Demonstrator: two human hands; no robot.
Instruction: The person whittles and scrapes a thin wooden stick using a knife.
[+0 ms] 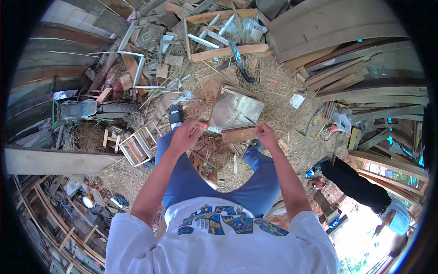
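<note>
Between my knees stands a wooden piece like a low box or bench, its flat top worn grey and whitish (pixel 235 109). A brown board (pixel 239 134) runs along its near side. My left hand (pixel 188 136) is closed at the near left corner of that top, with a small bright orange-red spot at its fingertips; what it holds is too small to name. My right hand (pixel 266 135), at the near right corner, pinches a thin dark pencil-like stick (pixel 250 120) that slants over the top's edge.
Straw and wood scraps cover the floor. A small slatted wooden frame (pixel 138 146) lies left of my leg. Beyond are a curved wooden frame (pixel 229 52) and a dark-handled tool (pixel 238 61). Stacked planks (pixel 374 98) line the right side. Another person (pixel 360 185) is at lower right.
</note>
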